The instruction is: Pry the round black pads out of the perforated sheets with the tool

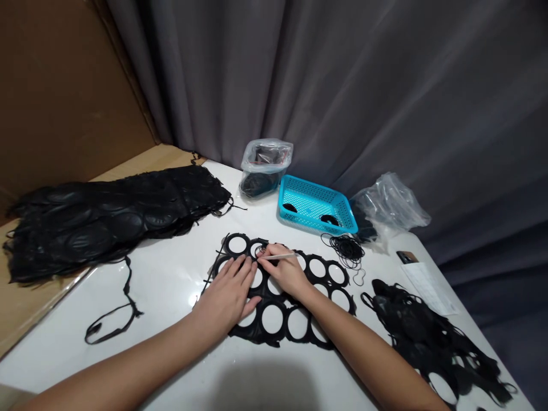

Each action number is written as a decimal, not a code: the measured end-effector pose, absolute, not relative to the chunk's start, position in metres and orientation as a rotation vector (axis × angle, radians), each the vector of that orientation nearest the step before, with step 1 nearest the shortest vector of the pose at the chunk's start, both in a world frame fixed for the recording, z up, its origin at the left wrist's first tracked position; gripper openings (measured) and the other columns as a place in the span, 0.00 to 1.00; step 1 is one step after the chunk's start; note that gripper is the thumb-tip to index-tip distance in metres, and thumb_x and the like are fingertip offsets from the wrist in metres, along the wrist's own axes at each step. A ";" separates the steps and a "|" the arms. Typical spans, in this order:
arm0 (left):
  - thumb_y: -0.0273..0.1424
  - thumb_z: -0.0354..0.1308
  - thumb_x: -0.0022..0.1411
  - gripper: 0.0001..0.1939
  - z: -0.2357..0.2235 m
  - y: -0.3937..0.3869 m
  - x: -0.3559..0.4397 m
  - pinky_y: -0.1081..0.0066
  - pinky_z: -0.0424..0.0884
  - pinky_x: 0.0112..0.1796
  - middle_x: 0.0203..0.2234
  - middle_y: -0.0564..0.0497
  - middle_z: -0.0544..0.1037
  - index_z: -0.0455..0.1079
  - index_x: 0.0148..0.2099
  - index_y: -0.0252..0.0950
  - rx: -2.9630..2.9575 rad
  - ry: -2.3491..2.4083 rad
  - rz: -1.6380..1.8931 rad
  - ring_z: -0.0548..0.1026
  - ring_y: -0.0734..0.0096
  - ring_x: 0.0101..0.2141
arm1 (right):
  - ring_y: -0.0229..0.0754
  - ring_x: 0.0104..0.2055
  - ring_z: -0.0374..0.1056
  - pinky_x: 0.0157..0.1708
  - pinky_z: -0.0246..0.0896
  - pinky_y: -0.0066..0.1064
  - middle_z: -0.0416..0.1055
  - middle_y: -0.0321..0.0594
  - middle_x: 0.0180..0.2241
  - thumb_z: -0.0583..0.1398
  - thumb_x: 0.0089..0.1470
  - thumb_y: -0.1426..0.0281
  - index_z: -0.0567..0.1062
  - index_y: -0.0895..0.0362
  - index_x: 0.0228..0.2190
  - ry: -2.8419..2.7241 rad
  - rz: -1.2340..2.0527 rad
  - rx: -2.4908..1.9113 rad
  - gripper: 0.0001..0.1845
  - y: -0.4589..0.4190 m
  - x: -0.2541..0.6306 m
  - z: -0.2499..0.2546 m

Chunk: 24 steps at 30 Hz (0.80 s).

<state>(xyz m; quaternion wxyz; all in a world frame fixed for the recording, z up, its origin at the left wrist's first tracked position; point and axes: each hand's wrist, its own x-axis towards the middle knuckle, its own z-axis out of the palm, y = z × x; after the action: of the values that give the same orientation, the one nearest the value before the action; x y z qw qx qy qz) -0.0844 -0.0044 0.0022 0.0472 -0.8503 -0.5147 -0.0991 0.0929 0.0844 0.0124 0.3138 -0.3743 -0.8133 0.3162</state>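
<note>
A thin black rubber sheet (286,317) with rows of round holes lies flat on the white table. My left hand (229,288) rests spread on its left part, fingers pointing away from me. My right hand (285,271) is closed on a slim, pale pen-like tool (278,256). The tool's tip is by a hole in the far row, close to my left fingertips. A thin dark ring or strip shows at that hole, partly covered by the right fingers. What the tip touches is too small to tell.
A stack of black sheets (115,214) lies left. Behind stand a plastic bag (263,171), a blue basket (317,226) with dark rings, and another clear bag (391,202). Thin black rings (346,249), a paper (430,288) and punched black scraps (423,325) lie right; a loose strip (127,285) lies left.
</note>
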 end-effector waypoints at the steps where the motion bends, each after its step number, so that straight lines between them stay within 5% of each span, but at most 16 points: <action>1: 0.43 0.55 0.69 0.31 0.002 -0.005 -0.084 0.51 0.56 0.62 0.61 0.35 0.69 0.63 0.65 0.25 -2.591 -1.579 -0.308 0.63 0.43 0.62 | 0.45 0.40 0.70 0.42 0.64 0.34 0.77 0.39 0.35 0.60 0.60 0.73 0.70 0.53 0.28 -2.194 0.764 -0.950 0.08 0.083 0.092 0.010; 6: 0.43 0.56 0.68 0.31 0.000 -0.004 -0.083 0.49 0.56 0.62 0.61 0.37 0.69 0.65 0.65 0.26 -2.587 -1.625 -0.318 0.62 0.40 0.63 | 0.49 0.38 0.67 0.40 0.62 0.38 0.74 0.45 0.34 0.54 0.62 0.75 0.72 0.54 0.33 -2.476 0.349 -0.839 0.08 0.095 0.097 0.007; 13: 0.44 0.57 0.67 0.32 0.007 -0.003 -0.081 0.46 0.58 0.60 0.60 0.38 0.70 0.66 0.64 0.28 -2.597 -1.657 -0.279 0.62 0.39 0.62 | 0.44 0.29 0.64 0.33 0.57 0.33 0.69 0.39 0.25 0.53 0.63 0.63 0.67 0.54 0.26 -1.841 0.048 -1.397 0.14 0.142 0.157 0.042; 24: 0.41 0.53 0.70 0.26 0.005 -0.003 -0.114 0.51 0.63 0.58 0.56 0.33 0.73 0.68 0.60 0.26 -2.518 -1.620 -0.403 0.70 0.45 0.57 | 0.39 0.27 0.63 0.29 0.56 0.29 0.67 0.31 0.21 0.63 0.52 0.60 0.66 0.53 0.22 -1.815 1.051 -1.172 0.15 0.124 0.061 0.028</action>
<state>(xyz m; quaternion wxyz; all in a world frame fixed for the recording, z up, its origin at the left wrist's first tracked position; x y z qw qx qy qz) -0.1137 -0.0035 0.0055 0.0600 -0.8319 -0.5353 -0.1331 0.0606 0.1238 0.0278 0.3611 -0.4549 -0.7044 0.4080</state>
